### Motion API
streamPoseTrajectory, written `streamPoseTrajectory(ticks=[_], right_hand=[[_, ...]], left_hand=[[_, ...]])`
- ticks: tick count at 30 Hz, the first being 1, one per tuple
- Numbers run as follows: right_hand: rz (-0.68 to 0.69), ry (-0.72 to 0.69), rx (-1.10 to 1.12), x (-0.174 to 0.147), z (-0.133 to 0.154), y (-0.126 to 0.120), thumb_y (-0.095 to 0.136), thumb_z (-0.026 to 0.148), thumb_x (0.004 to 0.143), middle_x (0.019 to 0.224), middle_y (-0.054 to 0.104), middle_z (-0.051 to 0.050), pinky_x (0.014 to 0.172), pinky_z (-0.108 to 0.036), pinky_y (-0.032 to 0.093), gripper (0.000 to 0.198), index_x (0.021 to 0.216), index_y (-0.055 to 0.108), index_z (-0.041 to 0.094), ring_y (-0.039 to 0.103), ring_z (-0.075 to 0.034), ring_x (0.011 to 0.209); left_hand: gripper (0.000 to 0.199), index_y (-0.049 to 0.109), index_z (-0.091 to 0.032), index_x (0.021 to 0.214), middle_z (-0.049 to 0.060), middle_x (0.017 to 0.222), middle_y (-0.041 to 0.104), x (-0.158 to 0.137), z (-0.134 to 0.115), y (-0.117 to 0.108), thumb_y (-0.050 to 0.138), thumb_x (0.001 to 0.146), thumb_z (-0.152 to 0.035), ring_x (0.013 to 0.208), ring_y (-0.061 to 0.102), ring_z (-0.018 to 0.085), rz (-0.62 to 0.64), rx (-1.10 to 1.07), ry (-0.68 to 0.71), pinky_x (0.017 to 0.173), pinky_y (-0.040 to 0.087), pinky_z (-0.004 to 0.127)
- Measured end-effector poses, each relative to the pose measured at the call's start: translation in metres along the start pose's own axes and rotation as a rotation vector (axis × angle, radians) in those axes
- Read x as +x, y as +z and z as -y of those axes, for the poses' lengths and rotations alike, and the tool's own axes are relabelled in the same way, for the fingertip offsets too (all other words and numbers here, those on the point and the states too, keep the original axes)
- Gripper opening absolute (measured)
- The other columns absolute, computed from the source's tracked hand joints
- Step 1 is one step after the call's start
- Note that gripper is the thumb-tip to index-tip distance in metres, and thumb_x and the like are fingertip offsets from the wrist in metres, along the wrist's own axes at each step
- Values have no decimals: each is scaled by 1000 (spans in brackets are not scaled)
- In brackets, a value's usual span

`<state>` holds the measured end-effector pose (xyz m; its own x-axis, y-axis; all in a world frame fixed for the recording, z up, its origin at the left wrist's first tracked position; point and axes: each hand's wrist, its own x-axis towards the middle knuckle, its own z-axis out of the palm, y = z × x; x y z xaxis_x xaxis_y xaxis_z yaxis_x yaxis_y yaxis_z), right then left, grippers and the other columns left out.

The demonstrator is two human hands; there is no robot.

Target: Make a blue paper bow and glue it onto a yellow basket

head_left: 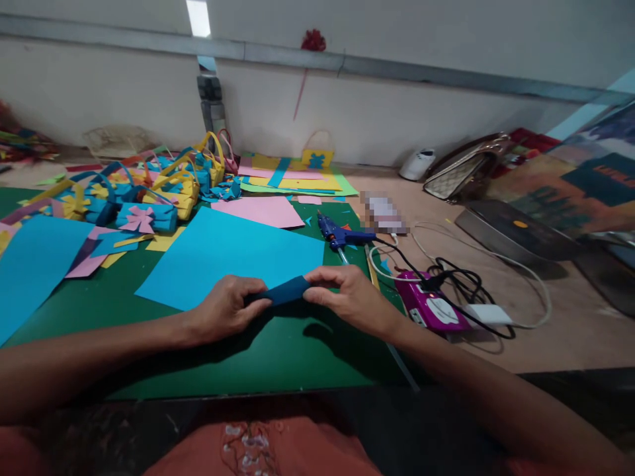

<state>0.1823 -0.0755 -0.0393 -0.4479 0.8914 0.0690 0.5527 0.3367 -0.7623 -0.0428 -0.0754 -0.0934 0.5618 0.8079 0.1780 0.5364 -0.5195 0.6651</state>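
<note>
Left hand [228, 307] and right hand [342, 289] each pinch one end of a blue paper strip [285, 293], over the green mat [213, 370] at the near edge of the blue sheet [248, 251]. Uneven pinch could crease or skew it. Glue gun [340, 234] sits far side of right hand — forearm snagging its glue stick [404, 370] could drag it; burn risk if hot.
</note>
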Motion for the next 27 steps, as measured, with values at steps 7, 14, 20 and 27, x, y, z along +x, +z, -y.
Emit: streamPoseTrajectory(ticks=[7, 14, 20, 27], right_hand=[[32, -20, 83, 13, -15, 9, 50, 19, 77, 59, 47, 5, 55, -22, 33, 12, 66, 54, 17, 39, -8, 54], [36, -40, 46, 7, -19, 6, 43, 18, 83, 67, 50, 2, 61, -24, 36, 14, 75, 55, 17, 43, -11, 61], [21, 7, 88, 1, -22, 13, 57, 31, 80, 71, 57, 2, 58, -24, 39, 20, 94, 60, 17, 51, -12, 64], [242, -159, 14, -2, -15, 0, 57, 19, 81, 85, 69, -2, 70, -26, 44, 9, 81, 65, 18, 61, -14, 76]], left_hand=[[26, 57, -13, 69, -3, 58, 52, -1, -6, -4, 46, 88, -27, 53, 42, 7, 3, -149, 51, 51, 30, 19], [23, 59, -12, 77, -3, 58, 50, 0, -5, -6, 41, 89, -21, 50, 40, 7, -8, -79, 69, 49, 29, 19], [24, 56, -14, 79, -3, 60, 51, -2, -3, -1, 37, 92, -21, 52, 44, 8, -37, 66, 156, 51, 32, 19], [16, 57, -15, 97, 10, 89, 62, -12, -16, 3, 44, 89, -19, 74, 54, 20, 105, 695, 324, 60, 44, 30]])
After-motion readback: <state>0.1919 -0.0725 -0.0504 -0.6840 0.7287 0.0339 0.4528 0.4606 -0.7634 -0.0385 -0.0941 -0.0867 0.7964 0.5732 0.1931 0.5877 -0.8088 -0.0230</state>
